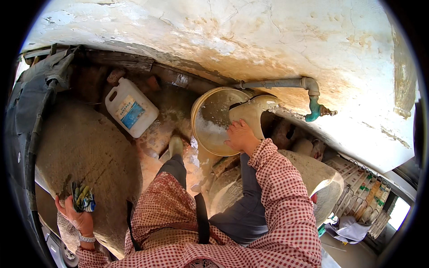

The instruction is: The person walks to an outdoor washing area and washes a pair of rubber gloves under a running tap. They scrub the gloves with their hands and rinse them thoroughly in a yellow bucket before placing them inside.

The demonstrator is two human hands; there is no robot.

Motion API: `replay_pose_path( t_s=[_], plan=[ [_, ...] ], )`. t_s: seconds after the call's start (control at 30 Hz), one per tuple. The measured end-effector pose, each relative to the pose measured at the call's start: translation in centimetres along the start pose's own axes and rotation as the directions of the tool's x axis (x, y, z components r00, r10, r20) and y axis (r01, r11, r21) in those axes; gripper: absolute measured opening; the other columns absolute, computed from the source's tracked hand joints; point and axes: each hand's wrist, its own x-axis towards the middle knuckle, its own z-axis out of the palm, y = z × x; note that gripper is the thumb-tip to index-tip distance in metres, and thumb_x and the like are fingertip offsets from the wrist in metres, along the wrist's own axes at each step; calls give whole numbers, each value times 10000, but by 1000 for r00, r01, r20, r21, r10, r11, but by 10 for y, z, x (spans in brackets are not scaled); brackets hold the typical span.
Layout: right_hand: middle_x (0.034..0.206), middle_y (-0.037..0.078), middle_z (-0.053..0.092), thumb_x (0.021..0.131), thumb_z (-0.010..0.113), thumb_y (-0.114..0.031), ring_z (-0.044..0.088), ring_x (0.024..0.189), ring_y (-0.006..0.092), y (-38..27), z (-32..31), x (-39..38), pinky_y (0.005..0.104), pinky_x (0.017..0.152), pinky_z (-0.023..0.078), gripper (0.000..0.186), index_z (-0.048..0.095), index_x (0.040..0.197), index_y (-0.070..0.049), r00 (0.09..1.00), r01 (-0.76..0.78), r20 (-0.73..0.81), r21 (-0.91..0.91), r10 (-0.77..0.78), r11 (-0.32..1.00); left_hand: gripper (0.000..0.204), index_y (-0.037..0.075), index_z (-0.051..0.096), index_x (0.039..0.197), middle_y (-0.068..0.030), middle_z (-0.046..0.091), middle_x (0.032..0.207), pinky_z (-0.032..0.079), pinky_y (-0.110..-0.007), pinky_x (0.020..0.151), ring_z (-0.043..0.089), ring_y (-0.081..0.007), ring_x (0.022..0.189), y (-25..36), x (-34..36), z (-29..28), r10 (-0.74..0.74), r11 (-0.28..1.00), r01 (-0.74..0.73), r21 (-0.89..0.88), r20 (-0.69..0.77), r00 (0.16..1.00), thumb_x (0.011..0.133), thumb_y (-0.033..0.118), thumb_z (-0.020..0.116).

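Note:
My right hand is at the rim of a round cream bucket, its fingers curled on the near edge of a cream, curved, dark-edged piece that lies over the bucket's right side. I cannot tell what kind of thing that piece is. Splashing water shows between it and the green tap, and the bucket holds foamy water. At the lower left, my left hand holds a crumpled green, yellow and blue bundle, which looks like a work glove, over a large stone.
A white jug with a blue label stands beyond the large stone. The grey pipe juts along the stained wall. A dark sheet hangs at the left. Another stone and several hanging strips are at the right.

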Motion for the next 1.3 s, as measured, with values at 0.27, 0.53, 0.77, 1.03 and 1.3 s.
replay_pose_path(
  t_s=[0.27,0.53,0.77,1.03,1.3],
  plan=[
    [1421,111,298,874,366,-465,202,1342,230,95,-25,38,418,1097,84,639,339,1343,-32,941,-291,-169,26,291,956,387,11,525,1013,-75,532,1000,234,-428,1018,282,-344,1238,-8,-9,8,-157,976,158,-153,20,987,670,6,704],
    [1446,121,249,904,341,-356,151,1356,284,27,12,36,405,1104,78,587,290,1359,11,994,-102,13,-142,104,985,406,-7,498,1009,-89,527,916,204,-478,1046,373,-364,1123,3,6,1,-9,996,1,84,102,995,656,27,696],
    [1433,119,276,900,360,-360,187,1349,261,44,-2,25,403,1102,94,581,299,1360,-11,999,-24,34,-13,24,1000,386,1,522,1015,-77,537,971,248,-447,1005,299,-360,1232,-6,-5,3,-70,995,63,71,98,993,678,40,706],
    [1374,105,382,872,388,-366,253,1323,245,90,-18,49,432,1089,119,539,417,1295,-33,918,-308,-292,-96,269,946,427,10,513,1075,-149,402,1214,297,-379,986,300,-337,1259,-14,-8,8,-115,993,113,24,66,991,697,43,710],
    [1390,105,359,852,407,-269,259,1320,247,40,21,35,416,1088,128,513,408,1294,-10,996,93,3,-197,-94,976,412,8,507,1058,-141,441,1176,271,-385,1002,296,-346,1257,-20,-12,9,-16,996,5,87,116,993,696,37,703]
  ],
)
